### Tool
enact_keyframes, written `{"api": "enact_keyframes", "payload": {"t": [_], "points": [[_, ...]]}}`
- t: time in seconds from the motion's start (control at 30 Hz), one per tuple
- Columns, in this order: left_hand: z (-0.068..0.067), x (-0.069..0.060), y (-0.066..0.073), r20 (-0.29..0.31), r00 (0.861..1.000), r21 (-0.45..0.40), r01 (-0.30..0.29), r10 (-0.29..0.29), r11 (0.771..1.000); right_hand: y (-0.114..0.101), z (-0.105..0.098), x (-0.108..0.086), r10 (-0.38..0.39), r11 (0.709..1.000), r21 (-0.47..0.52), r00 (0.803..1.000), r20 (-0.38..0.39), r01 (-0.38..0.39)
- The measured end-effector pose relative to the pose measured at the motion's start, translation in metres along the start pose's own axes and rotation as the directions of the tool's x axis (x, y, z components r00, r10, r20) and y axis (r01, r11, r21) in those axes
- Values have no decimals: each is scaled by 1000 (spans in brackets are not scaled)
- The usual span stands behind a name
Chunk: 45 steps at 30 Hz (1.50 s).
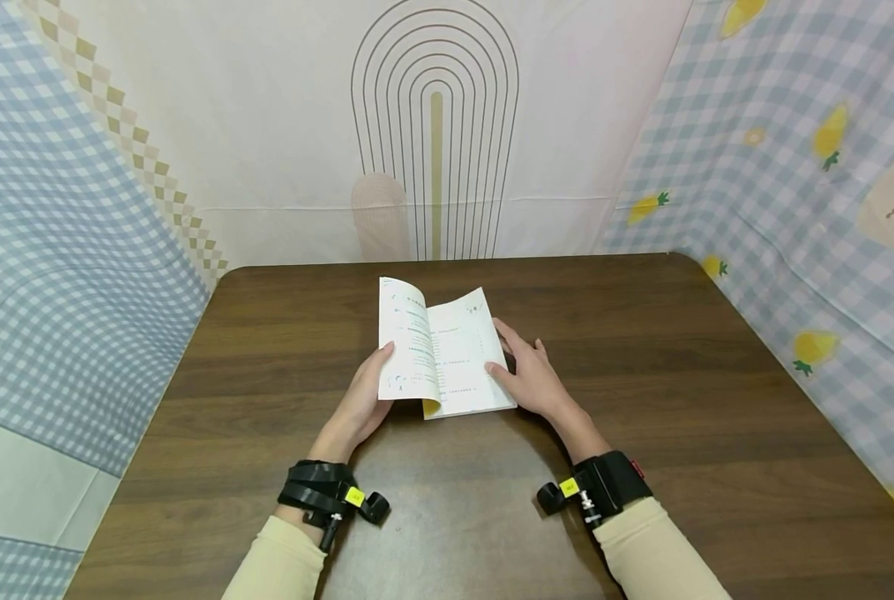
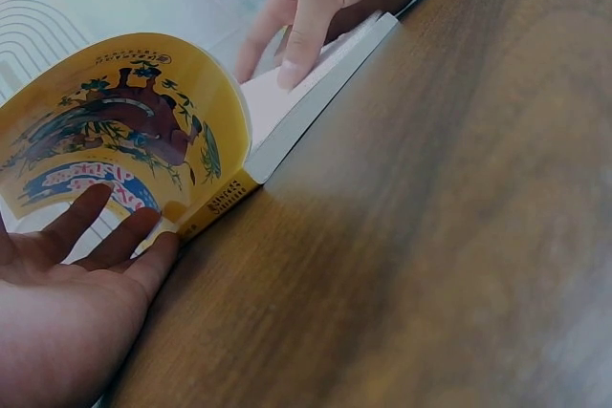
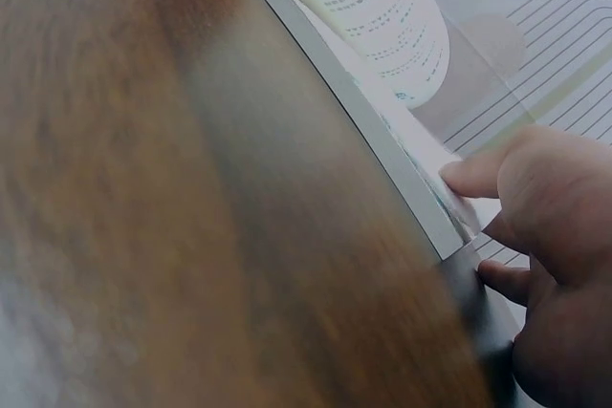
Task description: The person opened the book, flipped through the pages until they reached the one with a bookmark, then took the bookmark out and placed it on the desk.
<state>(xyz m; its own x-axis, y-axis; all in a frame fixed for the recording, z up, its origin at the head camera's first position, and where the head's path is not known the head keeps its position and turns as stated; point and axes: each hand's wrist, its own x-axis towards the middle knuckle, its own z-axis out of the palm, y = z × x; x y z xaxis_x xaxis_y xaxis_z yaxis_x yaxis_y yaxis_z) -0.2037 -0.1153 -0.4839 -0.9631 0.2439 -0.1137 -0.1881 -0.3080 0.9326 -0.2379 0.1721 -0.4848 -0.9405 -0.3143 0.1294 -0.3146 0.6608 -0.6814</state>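
An open paperback book (image 1: 463,354) lies near the middle of the table, its white pages printed with small text. My left hand (image 1: 362,402) holds the raised left side, thumb at the page's edge and fingers behind the cover. From the left wrist view, that yellow cover (image 2: 115,126) with its colourful picture curves upward, and the left fingers (image 2: 120,241) spread against it. My right hand (image 1: 531,377) grips the book's right edge. Its thumb (image 3: 469,177) presses on the page, and the other fingers are beside the edge. The thick page block rests on the wood.
The dark brown wooden table (image 1: 679,400) extends around the book. Behind it hangs a pale cloth (image 1: 282,167) with an arch pattern. Blue checked cloths (image 1: 79,250) line the left and right sides. Each wrist wears a black strap (image 1: 317,487) with a small camera.
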Motion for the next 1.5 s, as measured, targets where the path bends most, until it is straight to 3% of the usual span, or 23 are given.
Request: {"api": "enact_keyframes", "payload": {"t": [1.2,1.5], "points": [[1,1,1,5,1000,-4,-2,2,1000,-1,1,0,-20,1000,18,999,-39,21],[2,1,1,1,1000,-8,-1,1,1000,-2,0,0,-9,1000,-15,999,-33,8]]}}
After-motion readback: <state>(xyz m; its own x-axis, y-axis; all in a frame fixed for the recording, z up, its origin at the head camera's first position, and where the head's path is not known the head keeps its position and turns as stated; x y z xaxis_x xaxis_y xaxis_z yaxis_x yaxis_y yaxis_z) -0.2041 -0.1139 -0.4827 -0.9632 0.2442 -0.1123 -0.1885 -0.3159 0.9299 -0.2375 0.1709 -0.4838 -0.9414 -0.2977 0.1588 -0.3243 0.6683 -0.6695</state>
